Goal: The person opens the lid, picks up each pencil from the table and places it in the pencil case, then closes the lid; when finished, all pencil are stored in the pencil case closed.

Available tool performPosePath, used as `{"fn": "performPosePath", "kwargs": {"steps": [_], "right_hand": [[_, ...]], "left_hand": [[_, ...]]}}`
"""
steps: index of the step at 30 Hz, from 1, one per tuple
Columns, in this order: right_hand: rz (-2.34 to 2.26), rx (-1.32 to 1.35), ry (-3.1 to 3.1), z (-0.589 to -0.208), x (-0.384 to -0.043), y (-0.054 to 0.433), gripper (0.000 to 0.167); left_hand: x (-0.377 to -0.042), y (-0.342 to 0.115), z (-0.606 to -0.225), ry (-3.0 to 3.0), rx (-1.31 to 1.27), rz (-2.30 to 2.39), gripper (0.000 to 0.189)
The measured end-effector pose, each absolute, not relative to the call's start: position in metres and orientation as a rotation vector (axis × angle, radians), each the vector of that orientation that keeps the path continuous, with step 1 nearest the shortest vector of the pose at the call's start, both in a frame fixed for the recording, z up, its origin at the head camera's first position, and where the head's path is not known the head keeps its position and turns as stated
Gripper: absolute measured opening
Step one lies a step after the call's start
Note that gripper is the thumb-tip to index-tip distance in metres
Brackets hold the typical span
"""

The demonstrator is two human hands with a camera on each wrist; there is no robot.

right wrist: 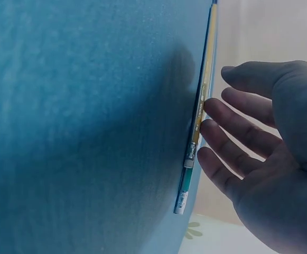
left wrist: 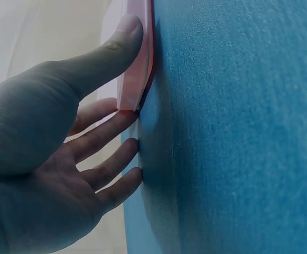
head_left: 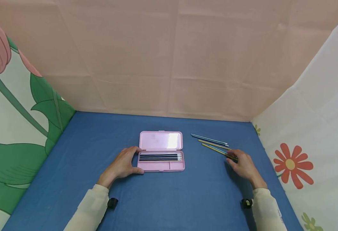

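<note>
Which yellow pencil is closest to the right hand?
The lower yellow pencil in the head view: its end reaches in under the right hand, while the upper yellow pencil lies farther back.

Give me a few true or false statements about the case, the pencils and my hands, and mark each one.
1. The left hand holds the left end of the case. True.
2. The lid is shut. False: it lies open on the far side.
3. Dark pencils lie in the far compartment. True.
4. The right hand is at the loose pencils, right of the case. True.
5. All the loose pencils are yellow. False: some look bluish.
</note>
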State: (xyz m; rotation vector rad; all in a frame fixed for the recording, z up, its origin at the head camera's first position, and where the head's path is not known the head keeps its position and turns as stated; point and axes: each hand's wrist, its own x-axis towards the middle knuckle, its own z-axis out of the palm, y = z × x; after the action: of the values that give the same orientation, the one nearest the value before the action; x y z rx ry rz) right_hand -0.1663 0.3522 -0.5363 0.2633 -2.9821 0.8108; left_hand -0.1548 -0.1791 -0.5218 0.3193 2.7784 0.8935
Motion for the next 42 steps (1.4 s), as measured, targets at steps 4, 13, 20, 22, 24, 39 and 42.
{"fn": "performPosePath", "kwargs": {"steps": [4, 13, 20, 22, 24, 39, 42], "right_hand": [[0.797, 0.277, -2.981, -0.5365, -0.1687, 0.3527, 0.034], [0.810, 0.343, -2.986, -0.5422, -0.1735, 0.3536, 0.029], [0.800, 0.394, -2.985, -0.5438, -0.1746, 0.3509, 0.022], [0.795, 0.393, -2.992, -0.5436, -0.1748, 0.3505, 0.020], [0.793, 0.389, -3.001, -0.5438, -0.1751, 0.3499, 0.019], [0.749, 0.413, -3.024, -0.5446, -0.1744, 0.3501, 0.015], [0.743, 0.412, -3.019, -0.5422, -0.1732, 0.3490, 0.015]], "left_hand": [[-0.1548, -0.1788, -0.5208, 2.778, 0.319, 0.897, 0.086], [-0.1543, -0.1790, -0.5220, 2.775, 0.308, 0.893, 0.087], [-0.1540, -0.1788, -0.5224, 2.779, 0.319, 0.893, 0.087], [-0.1537, -0.1787, -0.5219, 2.779, 0.319, 0.895, 0.087], [-0.1536, -0.1787, -0.5216, 2.781, 0.320, 0.896, 0.086], [-0.1535, -0.1792, -0.5209, 2.793, 0.340, 0.895, 0.086], [-0.1534, -0.1795, -0.5217, 2.794, 0.339, 0.894, 0.086]]}}
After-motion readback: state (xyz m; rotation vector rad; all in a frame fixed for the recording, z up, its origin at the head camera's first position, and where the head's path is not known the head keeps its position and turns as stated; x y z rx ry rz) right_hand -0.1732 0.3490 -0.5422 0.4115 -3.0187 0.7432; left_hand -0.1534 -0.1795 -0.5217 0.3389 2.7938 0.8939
